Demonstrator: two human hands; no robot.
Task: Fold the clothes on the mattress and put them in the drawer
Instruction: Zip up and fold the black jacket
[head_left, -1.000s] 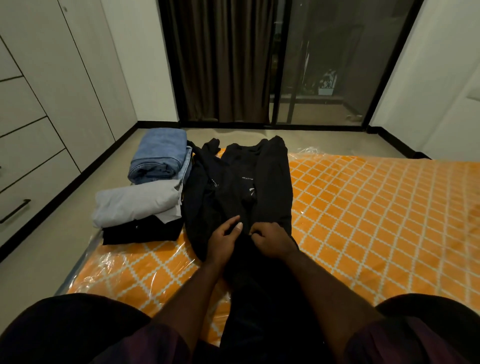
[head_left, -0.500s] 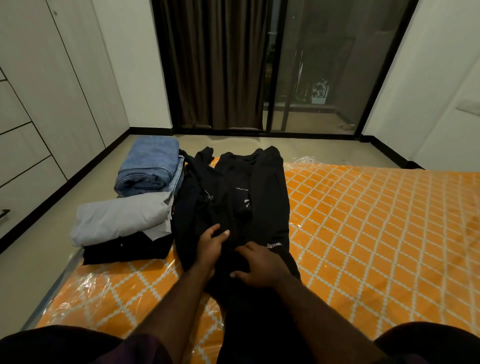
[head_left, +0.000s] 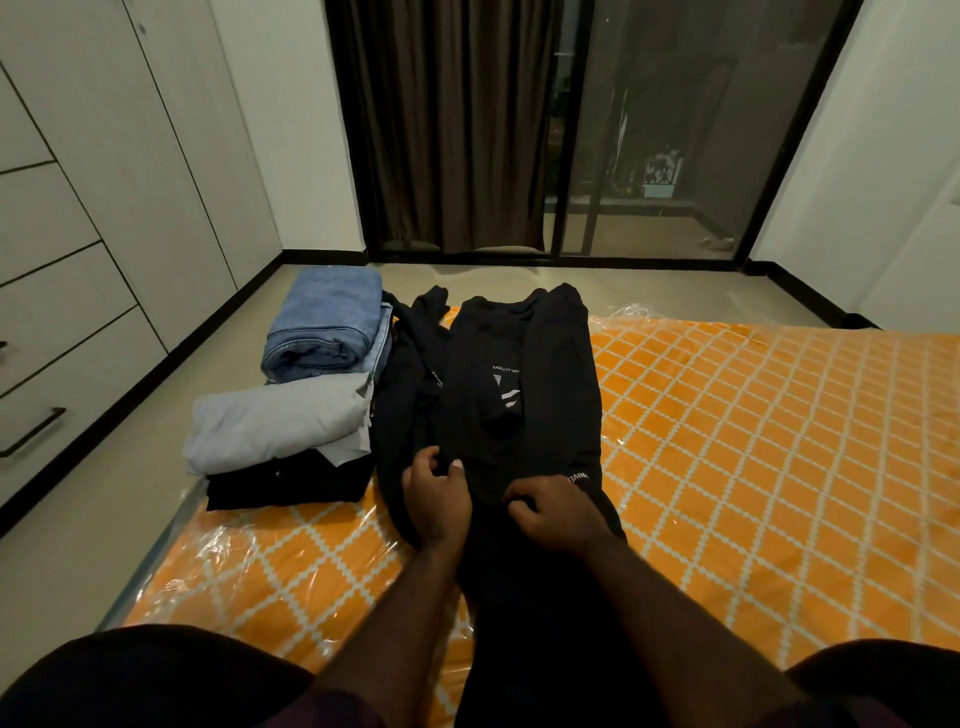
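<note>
The black top (head_left: 519, 415) lies lengthwise on the orange mattress (head_left: 753, 467) in front of me. Since 1 second ago my 2 hands have drawn apart across its lower part. My left hand (head_left: 436, 501) pinches a fold between thumb and curled fingers, and my right hand (head_left: 558, 514) grips the cloth, fingers curled in. Just left lie folded jeans (head_left: 327, 322) and a grey piece (head_left: 275, 421) on a folded black piece (head_left: 285, 486). The drawers (head_left: 52, 322) are closed.

Upside-down white print on the black garment (head_left: 561, 410) reads roughly "OLUTION" mid-chest, and a cut-off "NIVE" shows on its near right fold, the rest unreadable.
</note>
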